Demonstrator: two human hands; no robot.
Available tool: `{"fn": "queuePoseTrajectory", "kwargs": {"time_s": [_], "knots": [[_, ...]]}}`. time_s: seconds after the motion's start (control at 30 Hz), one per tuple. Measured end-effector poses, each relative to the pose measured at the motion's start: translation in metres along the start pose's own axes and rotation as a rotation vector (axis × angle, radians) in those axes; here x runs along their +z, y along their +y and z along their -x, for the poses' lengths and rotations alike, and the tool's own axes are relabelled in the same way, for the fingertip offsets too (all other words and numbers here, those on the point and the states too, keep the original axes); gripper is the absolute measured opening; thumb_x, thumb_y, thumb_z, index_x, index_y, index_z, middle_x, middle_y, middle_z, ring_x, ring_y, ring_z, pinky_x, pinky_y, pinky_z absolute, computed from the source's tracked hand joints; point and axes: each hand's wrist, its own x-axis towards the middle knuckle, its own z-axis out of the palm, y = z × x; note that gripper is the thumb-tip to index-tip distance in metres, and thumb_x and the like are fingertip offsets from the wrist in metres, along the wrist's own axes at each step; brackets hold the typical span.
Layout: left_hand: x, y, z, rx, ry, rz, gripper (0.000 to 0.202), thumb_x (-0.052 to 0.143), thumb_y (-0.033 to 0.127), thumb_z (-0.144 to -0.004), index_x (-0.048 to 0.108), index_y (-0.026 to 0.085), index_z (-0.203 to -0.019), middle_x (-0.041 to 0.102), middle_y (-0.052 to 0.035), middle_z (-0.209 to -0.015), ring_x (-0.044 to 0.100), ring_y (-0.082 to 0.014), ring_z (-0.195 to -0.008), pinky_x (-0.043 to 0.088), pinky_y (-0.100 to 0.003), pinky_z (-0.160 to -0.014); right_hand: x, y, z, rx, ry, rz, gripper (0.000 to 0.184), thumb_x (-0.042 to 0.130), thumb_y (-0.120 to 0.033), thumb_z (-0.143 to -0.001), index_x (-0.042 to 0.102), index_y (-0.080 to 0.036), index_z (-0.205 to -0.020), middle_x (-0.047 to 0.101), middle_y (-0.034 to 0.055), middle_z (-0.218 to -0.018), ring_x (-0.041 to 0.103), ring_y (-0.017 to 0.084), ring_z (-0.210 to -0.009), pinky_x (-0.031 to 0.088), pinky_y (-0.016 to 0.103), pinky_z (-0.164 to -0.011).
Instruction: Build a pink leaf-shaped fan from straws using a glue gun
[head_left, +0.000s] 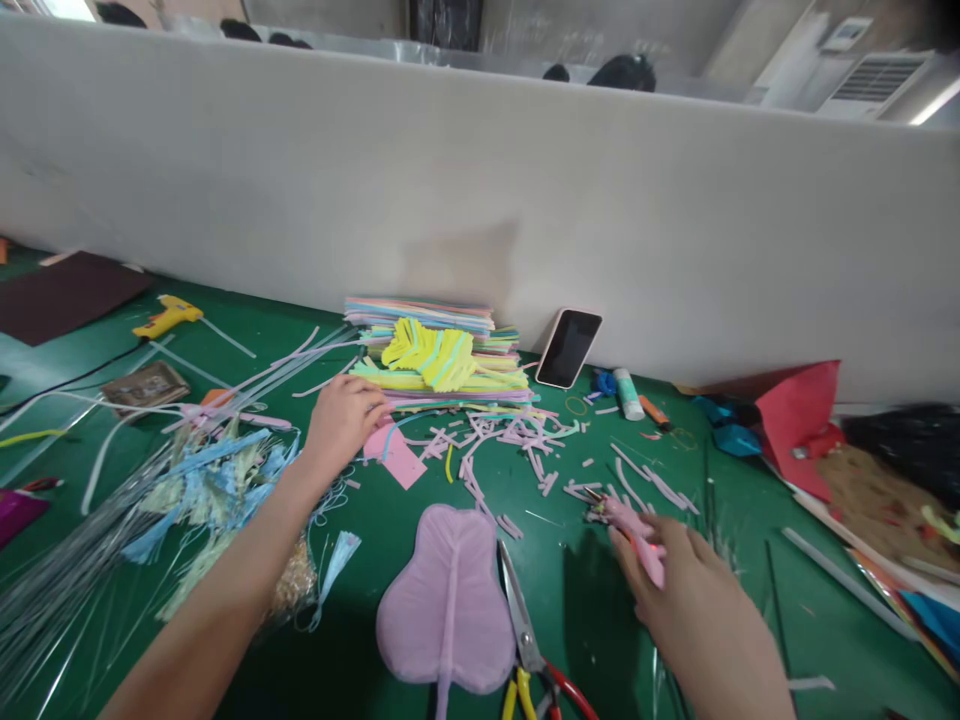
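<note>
My left hand (346, 412) reaches to the near left edge of a stack of coloured paper strips (442, 397). Its fingers are bent and close together; what lies between the fingertips is hidden. A pink card (397, 458) lies right below them, with a thin blue strip across it. My right hand (686, 590) is closed around a pink hand tool (630, 520) with a dirty metal tip and an orange part, raised over the green table. Between the hands lies a lilac, lobed petal shape (448, 600) with a stem down its middle. Scissors (521, 615) rest beside it.
Lilac strip cuttings (517, 435) litter the table's middle. A yellow bundle (431, 352) tops the stack; a phone (570, 347) leans on the partition (450, 180). Left are a yellow glue gun (166, 316), wires and blue tassels (225, 480). A glue stick (628, 394) and red paper (802, 420) are right.
</note>
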Motion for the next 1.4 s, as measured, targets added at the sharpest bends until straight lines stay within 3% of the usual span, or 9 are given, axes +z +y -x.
{"fn": "queuePoseTrajectory", "kwargs": {"time_s": [0.13, 0.27, 0.47, 0.77, 0.9, 1.0, 1.17, 1.3, 1.4], "knots": [[-0.005, -0.005, 0.004, 0.012, -0.005, 0.057, 0.028, 0.051, 0.034, -0.09, 0.076, 0.022, -0.083, 0.076, -0.0067, -0.098, 0.06, -0.0266, -0.101, 0.041, -0.043, -0.093, -0.012, -0.068, -0.064, -0.302, 0.104, 0.017, 0.029, 0.046, -0.036, -0.093, 0.06, -0.013, -0.105, 0.065, 0.0167, -0.096, 0.06, 0.033, -0.092, 0.049, 0.044, -0.077], [-0.007, -0.002, 0.005, -0.013, 0.018, 0.1, 0.033, 0.047, 0.035, -0.092, 0.076, 0.02, -0.085, 0.076, -0.0078, -0.101, 0.064, -0.0253, -0.098, 0.044, -0.041, -0.093, 0.011, -0.129, -0.13, -0.592, 0.043, -0.043, 0.028, 0.052, -0.025, -0.091, 0.057, -0.016, -0.118, 0.059, 0.0181, -0.118, 0.052, 0.032, -0.112, 0.044, 0.045, -0.091], [-0.034, -0.013, 0.018, -0.06, 0.041, 0.121, 0.033, 0.047, 0.038, -0.088, 0.076, 0.022, -0.083, 0.076, -0.0072, -0.099, 0.065, -0.027, -0.101, 0.048, -0.042, -0.093, 0.048, -0.147, -0.174, -0.708, -0.037, -0.086, 0.041, 0.061, -0.016, -0.085, 0.055, -0.021, -0.125, 0.056, 0.0137, -0.128, 0.051, 0.03, -0.116, 0.049, 0.041, -0.087], [-0.11, -0.011, 0.081, -0.198, 0.356, 0.19, 0.024, 0.055, 0.048, -0.086, 0.072, 0.031, -0.089, 0.073, 0.0038, -0.1, 0.064, -0.0247, -0.104, 0.045, -0.046, -0.102, 0.026, -0.151, -0.141, -0.68, -0.015, -0.241, 0.06, 0.057, -0.044, -0.089, 0.042, -0.013, -0.138, 0.047, 0.0184, -0.14, 0.043, 0.03, -0.129, 0.041, 0.045, -0.102], [-0.123, 0.004, 0.094, -0.294, 0.488, 0.24, 0.015, 0.058, 0.043, -0.084, 0.071, 0.038, -0.09, 0.071, 0.0092, -0.1, 0.065, -0.0235, -0.104, 0.046, -0.041, -0.102, 0.004, -0.172, -0.121, -0.704, 0.07, -0.41, 0.065, 0.049, -0.048, -0.092, 0.032, -0.014, -0.145, 0.041, 0.0143, -0.148, 0.032, 0.029, -0.138, 0.033, 0.047, -0.109], [-0.122, 0.019, 0.095, -0.216, 0.492, 0.445, 0.012, 0.06, 0.036, -0.084, 0.071, 0.04, -0.084, 0.073, 0.0076, -0.093, 0.066, -0.0243, -0.101, 0.046, -0.045, -0.104, -0.015, -0.185, -0.109, -0.748, 0.141, -0.531, 0.068, 0.052, -0.052, -0.09, 0.03, -0.021, -0.146, 0.037, 0.0074, -0.152, 0.023, 0.031, -0.141, 0.026, 0.05, -0.111], [-0.117, 0.038, 0.095, -0.119, 0.589, 0.73, 0.014, 0.061, 0.028, -0.084, 0.073, 0.035, -0.083, 0.073, 0.0051, -0.087, 0.067, -0.025, -0.097, 0.042, -0.053, -0.107, -0.041, -0.185, -0.091, -0.857, 0.117, -0.708, 0.039, 0.049, -0.037, -0.096, 0.048, -0.021, -0.131, 0.07, 0.0054, -0.112, 0.059, 0.02, -0.108, 0.036, 0.042, -0.102], [-0.111, 0.047, 0.098, -0.108, 0.525, 0.825, 0.016, 0.059, 0.026, -0.086, 0.074, 0.031, -0.084, 0.073, 0.0037, -0.087, 0.067, -0.0228, -0.096, 0.048, -0.047, -0.1, -0.054, -0.165, -0.074, -0.85, 0.083, -0.794, 0.029, 0.048, -0.032, -0.096, 0.056, -0.018, -0.121, 0.07, 0.0015, -0.083, 0.064, 0.014, -0.078, 0.048, 0.028, -0.078], [-0.099, 0.051, 0.097, -0.141, 0.271, 0.8, 0.016, 0.058, 0.027, -0.087, 0.074, 0.028, -0.086, 0.074, -0.0003, -0.095, 0.067, -0.0228, -0.1, 0.053, -0.04, -0.093, -0.062, -0.144, -0.058, -0.787, 0.051, -0.697, 0.027, 0.05, -0.033, -0.095, 0.06, -0.018, -0.116, 0.07, 0.0028, -0.083, 0.064, 0.014, -0.072, 0.05, 0.026, -0.069]]}}
